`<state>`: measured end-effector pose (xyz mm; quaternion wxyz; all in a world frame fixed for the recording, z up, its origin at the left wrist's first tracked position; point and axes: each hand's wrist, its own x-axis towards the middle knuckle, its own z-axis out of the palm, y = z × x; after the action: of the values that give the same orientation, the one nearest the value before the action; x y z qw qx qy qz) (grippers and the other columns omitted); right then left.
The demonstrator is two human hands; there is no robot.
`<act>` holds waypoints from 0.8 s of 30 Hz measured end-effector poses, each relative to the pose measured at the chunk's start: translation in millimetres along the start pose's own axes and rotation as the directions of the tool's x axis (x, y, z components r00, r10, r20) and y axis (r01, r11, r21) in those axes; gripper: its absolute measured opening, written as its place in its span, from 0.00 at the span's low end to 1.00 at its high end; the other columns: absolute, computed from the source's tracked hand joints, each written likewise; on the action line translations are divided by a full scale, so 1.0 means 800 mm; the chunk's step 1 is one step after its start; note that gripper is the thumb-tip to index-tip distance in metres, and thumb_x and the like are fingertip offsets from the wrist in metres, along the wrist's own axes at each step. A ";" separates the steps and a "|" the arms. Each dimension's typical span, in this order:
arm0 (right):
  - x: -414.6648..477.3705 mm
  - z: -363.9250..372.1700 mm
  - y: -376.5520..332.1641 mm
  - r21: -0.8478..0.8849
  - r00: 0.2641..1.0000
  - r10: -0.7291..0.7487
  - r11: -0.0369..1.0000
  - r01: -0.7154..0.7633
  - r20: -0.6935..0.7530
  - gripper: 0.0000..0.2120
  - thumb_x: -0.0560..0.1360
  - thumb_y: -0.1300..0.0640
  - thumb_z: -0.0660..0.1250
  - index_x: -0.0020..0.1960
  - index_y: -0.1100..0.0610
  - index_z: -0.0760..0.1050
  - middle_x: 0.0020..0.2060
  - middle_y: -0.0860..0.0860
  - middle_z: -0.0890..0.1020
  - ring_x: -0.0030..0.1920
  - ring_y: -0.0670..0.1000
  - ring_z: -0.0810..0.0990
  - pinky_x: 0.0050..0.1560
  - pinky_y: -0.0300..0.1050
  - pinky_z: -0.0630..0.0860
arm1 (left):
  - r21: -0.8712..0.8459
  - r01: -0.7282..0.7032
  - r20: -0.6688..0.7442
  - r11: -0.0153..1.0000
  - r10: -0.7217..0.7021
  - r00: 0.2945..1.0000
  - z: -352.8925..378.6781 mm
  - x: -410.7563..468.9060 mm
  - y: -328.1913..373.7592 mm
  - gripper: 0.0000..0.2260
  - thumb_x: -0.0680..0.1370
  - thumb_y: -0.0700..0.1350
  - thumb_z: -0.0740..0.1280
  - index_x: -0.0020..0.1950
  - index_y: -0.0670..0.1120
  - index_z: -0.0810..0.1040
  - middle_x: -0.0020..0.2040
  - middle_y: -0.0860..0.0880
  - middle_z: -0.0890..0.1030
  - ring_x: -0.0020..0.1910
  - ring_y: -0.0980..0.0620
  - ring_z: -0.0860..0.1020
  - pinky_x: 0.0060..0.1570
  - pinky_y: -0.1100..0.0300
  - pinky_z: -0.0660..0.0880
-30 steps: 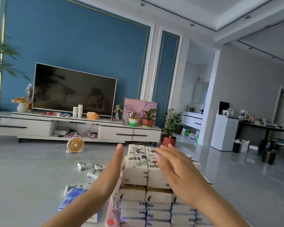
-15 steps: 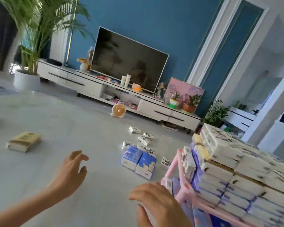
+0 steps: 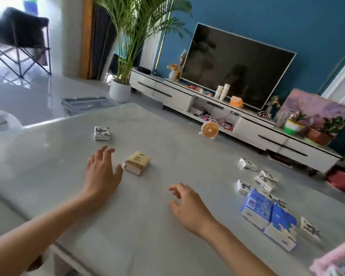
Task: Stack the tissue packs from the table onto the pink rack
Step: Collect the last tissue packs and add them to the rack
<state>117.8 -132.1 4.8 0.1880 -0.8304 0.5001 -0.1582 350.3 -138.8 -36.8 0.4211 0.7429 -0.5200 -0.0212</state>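
A yellow tissue pack (image 3: 136, 161) lies on the pale table (image 3: 72, 196), and my left hand (image 3: 102, 172) hovers just left of it with fingers spread, its thumb close to the pack's edge. My right hand (image 3: 187, 206) floats over the table's middle with fingers loosely curled, holding nothing. A white patterned pack (image 3: 102, 133) sits farther back on the left. Two blue packs (image 3: 269, 222) and several small white patterned packs (image 3: 264, 179) lie at the right. Only a corner of the pink rack (image 3: 335, 259) shows at the bottom right.
Beyond the table stand a white TV cabinet (image 3: 227, 112) with a television (image 3: 233, 64), a potted palm (image 3: 122, 84) and a small orange fan (image 3: 209, 129) on the floor. A dark folding chair (image 3: 18, 36) is at the far left.
The view has swung left from the stacked rack to the table. My left hand has reached forward next to the yellow pack, and my right hand has come off the rack.
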 end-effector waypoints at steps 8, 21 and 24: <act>0.115 0.086 -0.073 0.009 0.952 0.009 1.000 -0.007 -0.307 0.39 0.67 0.43 0.64 0.72 0.56 0.56 0.68 0.57 0.65 0.70 0.57 0.62 0.69 0.49 0.55 | 0.247 0.145 0.020 0.958 -0.155 0.988 0.000 0.132 -0.082 0.39 0.75 0.57 0.63 0.76 0.42 0.44 0.76 0.41 0.50 0.74 0.42 0.54 0.69 0.40 0.52; 0.139 0.113 -0.058 -0.070 0.966 0.077 0.993 -0.096 -0.247 0.45 0.58 0.30 0.41 0.71 0.47 0.62 0.66 0.51 0.64 0.68 0.52 0.62 0.70 0.52 0.51 | 0.248 -0.131 0.276 0.960 0.060 0.959 0.016 0.168 -0.084 0.37 0.66 0.66 0.56 0.68 0.46 0.70 0.62 0.39 0.71 0.64 0.39 0.67 0.65 0.49 0.60; 0.107 0.100 -0.051 -0.095 0.968 0.082 0.990 -0.108 -0.237 0.44 0.60 0.31 0.42 0.71 0.50 0.63 0.65 0.53 0.65 0.68 0.54 0.62 0.69 0.51 0.50 | 0.195 -0.146 0.289 0.970 0.086 0.953 0.015 0.132 -0.062 0.34 0.70 0.65 0.64 0.68 0.44 0.68 0.62 0.39 0.70 0.64 0.38 0.66 0.65 0.47 0.61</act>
<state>223.9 -178.3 -40.2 0.0906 -0.7901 0.5657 -0.2180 430.6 -224.1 -34.0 0.2616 0.7415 -0.6163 -0.0444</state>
